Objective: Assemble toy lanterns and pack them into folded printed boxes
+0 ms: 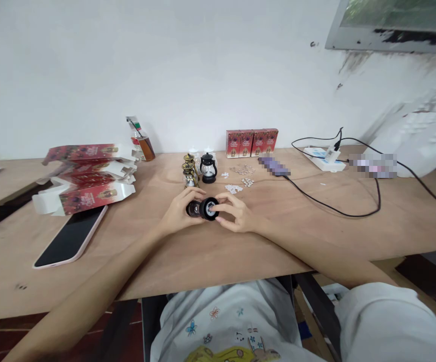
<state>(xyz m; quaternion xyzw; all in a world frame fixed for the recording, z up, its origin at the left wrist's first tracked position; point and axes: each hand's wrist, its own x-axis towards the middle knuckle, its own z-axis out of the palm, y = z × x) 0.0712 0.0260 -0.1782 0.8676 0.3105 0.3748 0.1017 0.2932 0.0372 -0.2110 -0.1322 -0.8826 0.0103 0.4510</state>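
Observation:
A small black lantern [195, 208] lies tipped on its side above the table, its round base turned toward me and to the right. My left hand [180, 210] wraps round its body. At the base, my right hand [236, 212] has its fingertips on the pale inner disc; whether they pinch a small part there I cannot make out. Just beyond stand another black lantern [209, 170], gold lanterns [190, 173] and white lanterns [194, 152], all upright. Small white pieces [233, 189], button cells [247, 182] and thin clear strips [242, 169] lie right of them.
Unfolded red boxes [90, 173] overlap a phone [73, 236] on the left. A bottle [142, 143] and upright red boxes [251, 143] stand by the wall. On the right are a purple phone [274, 166], its black cable [334, 213] and a power strip [324, 160].

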